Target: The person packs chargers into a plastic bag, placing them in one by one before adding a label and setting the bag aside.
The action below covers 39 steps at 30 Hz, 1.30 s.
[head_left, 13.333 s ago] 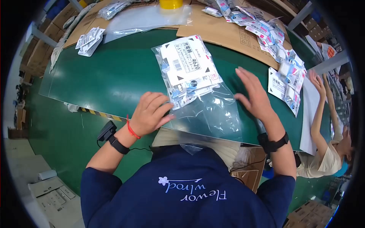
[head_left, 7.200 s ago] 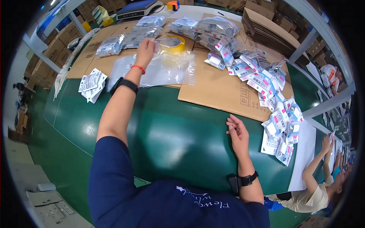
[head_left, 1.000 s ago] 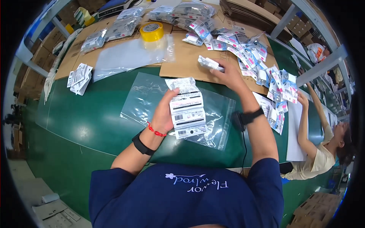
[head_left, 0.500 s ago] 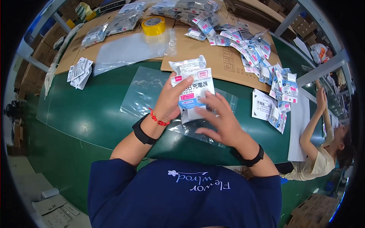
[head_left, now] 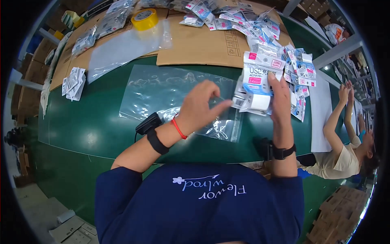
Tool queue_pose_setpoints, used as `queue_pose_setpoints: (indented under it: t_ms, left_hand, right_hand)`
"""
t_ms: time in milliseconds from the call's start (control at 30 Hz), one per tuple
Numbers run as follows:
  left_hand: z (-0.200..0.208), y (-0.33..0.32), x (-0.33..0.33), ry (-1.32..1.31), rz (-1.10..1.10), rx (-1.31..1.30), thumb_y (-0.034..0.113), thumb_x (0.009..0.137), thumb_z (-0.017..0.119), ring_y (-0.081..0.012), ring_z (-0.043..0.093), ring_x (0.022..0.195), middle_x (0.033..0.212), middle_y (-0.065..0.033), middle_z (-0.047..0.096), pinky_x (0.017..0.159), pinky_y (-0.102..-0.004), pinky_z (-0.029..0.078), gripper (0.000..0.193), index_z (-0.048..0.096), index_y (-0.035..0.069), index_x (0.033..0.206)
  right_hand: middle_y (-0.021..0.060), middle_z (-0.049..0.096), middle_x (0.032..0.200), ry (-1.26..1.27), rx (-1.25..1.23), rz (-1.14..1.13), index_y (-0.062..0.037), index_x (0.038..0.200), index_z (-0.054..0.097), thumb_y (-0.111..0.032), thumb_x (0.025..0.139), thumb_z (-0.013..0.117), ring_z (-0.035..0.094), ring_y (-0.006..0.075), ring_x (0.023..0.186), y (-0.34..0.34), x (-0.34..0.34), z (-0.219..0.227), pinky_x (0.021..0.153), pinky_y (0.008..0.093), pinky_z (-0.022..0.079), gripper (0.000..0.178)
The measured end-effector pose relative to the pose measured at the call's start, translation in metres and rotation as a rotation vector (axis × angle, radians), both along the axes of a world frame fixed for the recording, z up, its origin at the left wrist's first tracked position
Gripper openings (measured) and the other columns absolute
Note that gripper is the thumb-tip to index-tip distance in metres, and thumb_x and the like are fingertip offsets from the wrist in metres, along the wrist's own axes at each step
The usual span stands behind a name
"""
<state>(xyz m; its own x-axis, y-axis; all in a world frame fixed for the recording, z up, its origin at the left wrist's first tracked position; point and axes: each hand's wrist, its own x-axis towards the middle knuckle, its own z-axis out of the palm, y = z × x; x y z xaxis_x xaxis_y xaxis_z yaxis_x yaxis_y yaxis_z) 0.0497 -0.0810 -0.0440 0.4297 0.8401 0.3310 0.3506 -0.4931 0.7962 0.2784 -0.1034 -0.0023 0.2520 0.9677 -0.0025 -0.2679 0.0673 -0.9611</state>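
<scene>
My right hand (head_left: 280, 99) grips a small stack of charger packs (head_left: 259, 69), clear bags with white, blue and pink cards and a white block showing at the lower end. The thumb lies across the front card; the fingers behind are hidden. My left hand (head_left: 199, 103) is to the left of the stack, thumb and forefinger apart, with nothing plainly between them. Its thumb tip comes close to the stack's lower left edge. Beneath and behind the left hand a large clear plastic bag (head_left: 156, 91) lies flat on the green table (head_left: 97, 122).
More charger packs (head_left: 264, 30) are heaped on the cardboard (head_left: 195, 49) and at the right (head_left: 300, 69). Yellow tape (head_left: 144, 19), another clear bag (head_left: 122, 53) and folded white papers (head_left: 74, 83) lie left. A co-worker (head_left: 341, 142) sits at the right beside a metal post (head_left: 339, 51).
The charger packs have moved from my left hand to my right hand and shifted right. My left hand has come away from them, over the clear bag. My view has shifted slightly.
</scene>
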Motion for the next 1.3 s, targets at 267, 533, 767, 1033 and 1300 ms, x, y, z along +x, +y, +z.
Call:
queue_pose_setpoints:
  t_ms: [267, 533, 767, 1033, 1300]
  left_hand:
    - [-0.039, -0.002, 0.014, 0.182, -0.033, 0.06, 0.013, 0.083, 0.064, -0.0305, 0.055, 0.073, 0.081, -0.0106, 0.055, 0.064, -0.0378, 0.045, 0.015, 0.053, 0.004, 0.083]
    - [-0.025, -0.014, 0.016, -0.073, -0.039, 0.246, 0.009, 0.083, 0.061, -0.0292, 0.054, 0.088, 0.094, -0.0099, 0.058, 0.08, -0.0393, 0.042, 0.008, 0.056, 0.005, 0.087]
    - [-0.018, -0.019, 0.012, -0.112, -0.008, 0.316, 0.009, 0.081, 0.064, -0.0301, 0.054, 0.101, 0.107, -0.0104, 0.059, 0.088, -0.0404, 0.039, 0.011, 0.059, 0.005, 0.09]
    - [-0.014, -0.031, 0.02, -0.047, -0.076, 0.39, 0.009, 0.077, 0.067, -0.0296, 0.053, 0.106, 0.114, -0.0097, 0.059, 0.092, -0.0427, 0.037, 0.019, 0.062, 0.007, 0.095]
    - [0.02, -0.046, 0.011, 0.126, -0.566, 0.544, 0.018, 0.073, 0.068, -0.0308, 0.045, 0.125, 0.121, -0.0105, 0.057, 0.108, -0.0511, 0.029, 0.014, 0.062, 0.008, 0.081]
  right_hand:
    - [0.0109, 0.066, 0.102, -0.612, -0.272, 0.337, 0.0014, 0.115, 0.057, -0.026, 0.091, 0.059, 0.062, 0.0157, 0.087, -0.017, 0.048, -0.012, 0.076, 0.0287, 0.048, 0.036]
    - [0.0163, 0.065, 0.087, -0.907, -0.359, 0.7, 0.0003, 0.111, 0.059, -0.035, 0.089, 0.06, 0.062, 0.0221, 0.077, -0.017, 0.009, -0.009, 0.07, 0.0311, 0.048, 0.041]
    - [0.0021, 0.062, 0.082, -0.769, -0.361, 0.763, -0.001, 0.117, 0.058, -0.03, 0.091, 0.06, 0.055, 0.0092, 0.07, 0.002, 0.0, -0.011, 0.061, 0.0251, 0.045, 0.04]
    - [0.007, 0.062, 0.112, -0.732, -0.117, 0.933, -0.003, 0.12, 0.058, -0.028, 0.087, 0.066, 0.058, 0.0155, 0.099, 0.003, -0.003, -0.056, 0.086, 0.0289, 0.046, 0.043]
    - [0.0068, 0.061, 0.114, -0.496, -0.217, 0.775, -0.0005, 0.115, 0.059, -0.025, 0.091, 0.062, 0.058, 0.0141, 0.1, 0.013, -0.02, -0.041, 0.085, 0.0299, 0.047, 0.034]
